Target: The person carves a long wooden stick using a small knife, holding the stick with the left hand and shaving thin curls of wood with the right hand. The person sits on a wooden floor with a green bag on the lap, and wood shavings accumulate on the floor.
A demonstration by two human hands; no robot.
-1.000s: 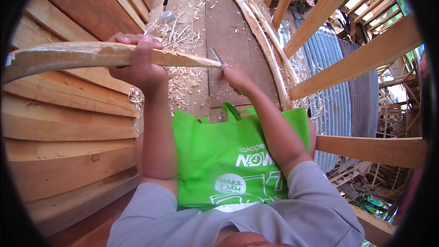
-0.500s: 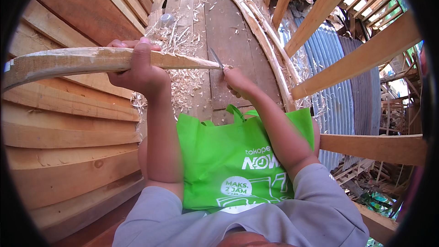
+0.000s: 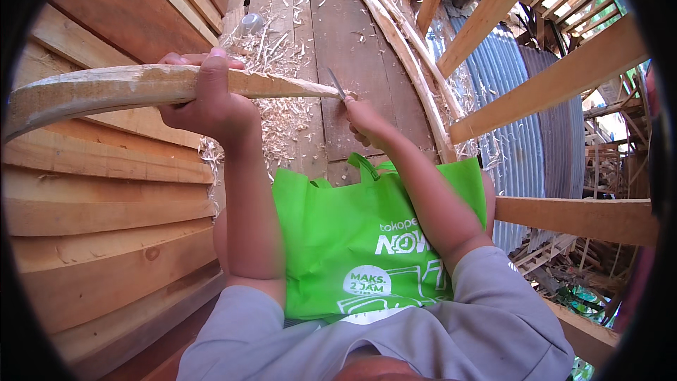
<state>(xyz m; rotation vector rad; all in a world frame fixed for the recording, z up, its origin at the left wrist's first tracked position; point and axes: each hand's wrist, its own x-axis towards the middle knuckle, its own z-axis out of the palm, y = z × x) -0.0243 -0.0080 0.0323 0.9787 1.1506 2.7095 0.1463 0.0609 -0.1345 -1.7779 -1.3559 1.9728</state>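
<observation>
A long, pale wooden pole (image 3: 106, 90) crosses in front of me from the left rim and narrows to a thin, whittled end on the right. My left hand (image 3: 211, 95) is wrapped around its middle, thumb on top. At the narrow end, my right hand (image 3: 367, 121) grips a knife (image 3: 336, 83); its handle is hidden in the closed fingers. The blade points up and away, at the pole's tip. Across my lap lies a green fabric bag (image 3: 345, 240) with white print, below both forearms.
Wood shavings (image 3: 282, 123) cover part of the plank floor (image 3: 352, 42). A clear cup (image 3: 250, 25) lies among them. Two peeled poles (image 3: 398, 46) rest along the right side. Stacked boards (image 3: 106, 240) wall the left; wooden rails (image 3: 550, 77) and corrugated sheets (image 3: 508, 106) stand right.
The view has shifted slightly, with the whole scene a little displaced. Both hands keep their hold, and the knife remains at the pole's narrow end.
</observation>
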